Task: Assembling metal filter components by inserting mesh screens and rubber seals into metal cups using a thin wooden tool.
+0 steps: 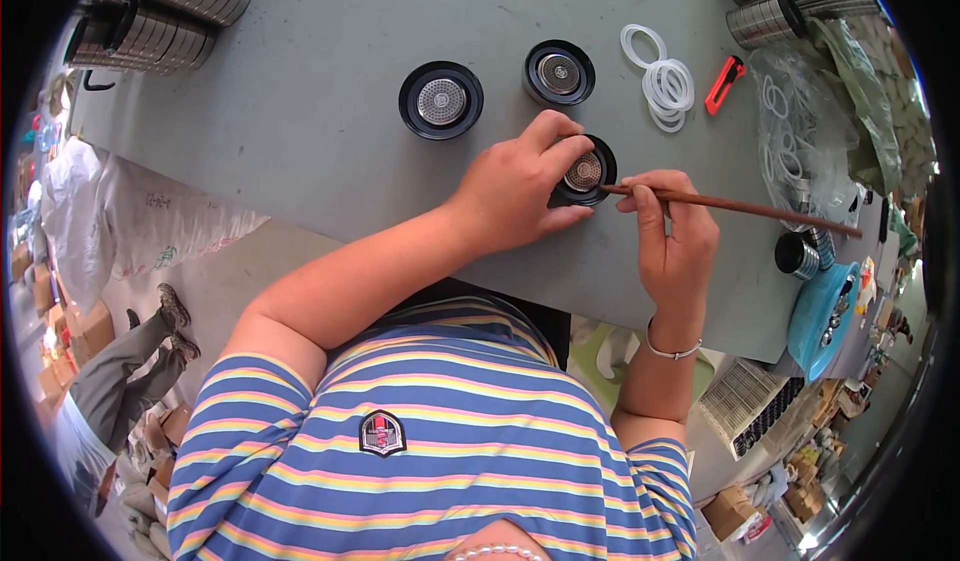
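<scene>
My left hand (520, 183) grips the rim of a round black cap (603, 164) with a perforated metal disc in its middle. The cap rests on the grey table, partly hidden by my fingers. In my right hand (674, 226) is a thin brown wooden stick (740, 205), held like a pen. Its tip touches the right inner edge of the cap. Two similar black caps with metal discs lie farther off: one cap (441, 101) to the left, another cap (559, 73) just beyond my left hand.
White rings (667, 89) lie in a loose pile beside a red cutter knife (725, 86). A clear plastic bag (795, 151) with more rings and a blue basin (822, 321) of small metal parts stand at right. Stacked metal cylinders (185, 6) fill the far corners.
</scene>
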`<state>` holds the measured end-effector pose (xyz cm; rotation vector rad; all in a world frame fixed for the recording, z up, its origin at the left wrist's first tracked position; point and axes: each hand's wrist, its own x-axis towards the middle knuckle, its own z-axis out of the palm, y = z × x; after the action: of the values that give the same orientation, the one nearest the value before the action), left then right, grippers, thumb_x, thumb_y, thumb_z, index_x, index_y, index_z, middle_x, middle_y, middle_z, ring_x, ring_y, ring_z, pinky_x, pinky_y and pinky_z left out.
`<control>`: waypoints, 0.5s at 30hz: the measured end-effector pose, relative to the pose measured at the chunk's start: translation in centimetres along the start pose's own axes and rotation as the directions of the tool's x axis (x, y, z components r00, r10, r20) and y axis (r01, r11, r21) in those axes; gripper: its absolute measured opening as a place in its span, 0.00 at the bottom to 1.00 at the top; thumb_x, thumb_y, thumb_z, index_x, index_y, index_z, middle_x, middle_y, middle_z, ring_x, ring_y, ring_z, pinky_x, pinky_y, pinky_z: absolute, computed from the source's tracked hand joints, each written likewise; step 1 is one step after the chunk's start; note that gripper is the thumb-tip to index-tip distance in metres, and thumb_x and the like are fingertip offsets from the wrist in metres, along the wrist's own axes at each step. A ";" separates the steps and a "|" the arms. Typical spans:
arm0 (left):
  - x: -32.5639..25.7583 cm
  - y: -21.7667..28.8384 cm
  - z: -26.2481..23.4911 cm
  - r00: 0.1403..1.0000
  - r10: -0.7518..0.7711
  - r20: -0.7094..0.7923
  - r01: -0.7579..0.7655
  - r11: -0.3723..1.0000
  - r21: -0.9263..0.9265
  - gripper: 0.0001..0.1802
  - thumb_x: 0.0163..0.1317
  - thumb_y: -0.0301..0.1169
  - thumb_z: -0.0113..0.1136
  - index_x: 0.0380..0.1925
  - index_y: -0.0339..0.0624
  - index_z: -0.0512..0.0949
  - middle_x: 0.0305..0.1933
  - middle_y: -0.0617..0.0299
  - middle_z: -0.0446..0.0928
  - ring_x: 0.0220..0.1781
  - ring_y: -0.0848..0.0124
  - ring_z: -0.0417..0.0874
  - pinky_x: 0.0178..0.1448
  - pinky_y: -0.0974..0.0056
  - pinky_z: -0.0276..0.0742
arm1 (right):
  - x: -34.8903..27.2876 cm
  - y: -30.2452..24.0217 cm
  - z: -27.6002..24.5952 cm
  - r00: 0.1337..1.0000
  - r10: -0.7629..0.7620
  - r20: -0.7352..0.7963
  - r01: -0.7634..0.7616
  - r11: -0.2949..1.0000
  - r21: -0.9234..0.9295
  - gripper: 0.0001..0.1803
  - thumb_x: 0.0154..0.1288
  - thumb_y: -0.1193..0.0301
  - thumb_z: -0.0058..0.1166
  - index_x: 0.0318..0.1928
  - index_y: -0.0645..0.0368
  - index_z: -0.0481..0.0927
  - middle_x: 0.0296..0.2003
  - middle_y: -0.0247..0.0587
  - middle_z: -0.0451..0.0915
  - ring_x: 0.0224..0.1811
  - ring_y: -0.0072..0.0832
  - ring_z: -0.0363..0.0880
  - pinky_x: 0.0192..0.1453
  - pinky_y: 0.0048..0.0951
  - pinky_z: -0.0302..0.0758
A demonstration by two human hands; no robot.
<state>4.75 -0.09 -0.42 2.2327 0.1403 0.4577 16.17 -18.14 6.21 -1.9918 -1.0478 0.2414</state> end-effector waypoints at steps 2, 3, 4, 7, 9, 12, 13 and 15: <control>-0.1 -0.1 0.1 1.000 -0.002 0.007 0.002 1.000 0.001 0.36 0.53 0.39 0.83 0.60 0.40 0.79 0.63 0.54 0.75 0.50 0.52 0.88 0.50 0.53 0.89 | -0.1 0.0 0.3 0.999 0.037 0.014 -0.037 0.999 0.029 0.04 0.80 0.77 0.58 0.46 0.65 0.84 0.38 0.40 0.87 0.37 0.27 0.90 0.41 0.26 0.81; -0.1 -0.1 0.2 1.000 0.002 -0.001 -0.002 1.000 -0.004 0.36 0.52 0.39 0.83 0.60 0.41 0.79 0.63 0.54 0.75 0.50 0.52 0.88 0.50 0.53 0.89 | -0.1 0.2 0.6 0.998 0.046 0.051 -0.054 0.987 0.151 0.05 0.82 0.77 0.56 0.46 0.66 0.84 0.40 0.41 0.87 0.39 0.27 0.90 0.42 0.26 0.82; -0.2 -0.2 0.2 1.000 0.005 -0.009 -0.005 1.000 -0.009 0.36 0.52 0.38 0.83 0.60 0.42 0.78 0.63 0.55 0.75 0.50 0.52 0.88 0.50 0.53 0.89 | -0.2 0.4 1.0 0.995 0.051 0.088 -0.074 0.960 0.270 0.06 0.83 0.76 0.55 0.47 0.67 0.83 0.41 0.42 0.88 0.40 0.27 0.91 0.44 0.27 0.84; -0.2 -0.4 0.2 1.000 0.002 -0.014 -0.003 0.999 -0.054 0.36 0.51 0.38 0.83 0.59 0.43 0.78 0.62 0.55 0.76 0.51 0.51 0.88 0.50 0.52 0.88 | -0.2 0.5 3.2 0.993 0.116 -0.013 -0.089 0.824 0.559 0.08 0.85 0.75 0.52 0.50 0.68 0.82 0.45 0.47 0.89 0.43 0.31 0.92 0.49 0.28 0.87; 0.1 0.0 -0.5 1.000 -0.001 -0.026 -0.002 0.989 -0.147 0.37 0.50 0.37 0.84 0.60 0.43 0.78 0.61 0.55 0.77 0.47 0.54 0.88 0.48 0.54 0.88 | -0.6 1.9 3.5 0.965 0.142 -0.222 0.047 0.738 0.673 0.12 0.88 0.72 0.46 0.52 0.68 0.79 0.47 0.52 0.88 0.42 0.35 0.92 0.50 0.31 0.89; -0.6 2.2 -3.0 0.990 -0.119 0.070 0.137 0.912 -0.387 0.43 0.48 0.40 0.86 0.64 0.43 0.78 0.56 0.59 0.79 0.32 0.69 0.81 0.37 0.65 0.81 | -1.2 3.7 2.4 0.861 0.318 -0.396 0.101 0.658 0.746 0.14 0.89 0.68 0.44 0.51 0.68 0.78 0.46 0.53 0.88 0.38 0.35 0.90 0.46 0.34 0.89; -1.0 2.9 -3.6 0.991 -0.117 0.059 0.131 0.887 -0.442 0.45 0.47 0.41 0.87 0.66 0.42 0.77 0.56 0.60 0.80 0.29 0.73 0.78 0.35 0.67 0.79 | -1.4 4.8 2.0 0.833 0.358 -0.422 0.131 0.613 0.779 0.15 0.89 0.67 0.44 0.50 0.68 0.79 0.45 0.54 0.88 0.36 0.35 0.89 0.45 0.34 0.88; -1.6 4.2 -5.2 0.994 -0.072 0.080 0.101 0.887 -0.450 0.49 0.43 0.36 0.90 0.68 0.39 0.79 0.59 0.58 0.82 0.41 0.77 0.82 0.36 0.73 0.77 | -1.7 6.3 2.2 0.793 0.418 -0.444 0.152 0.569 0.808 0.16 0.88 0.65 0.46 0.49 0.68 0.79 0.42 0.55 0.88 0.33 0.34 0.87 0.40 0.35 0.87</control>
<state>1.12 0.54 5.41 1.7685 0.0892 0.3322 17.67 -19.89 -0.22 -1.1202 -0.2264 0.1211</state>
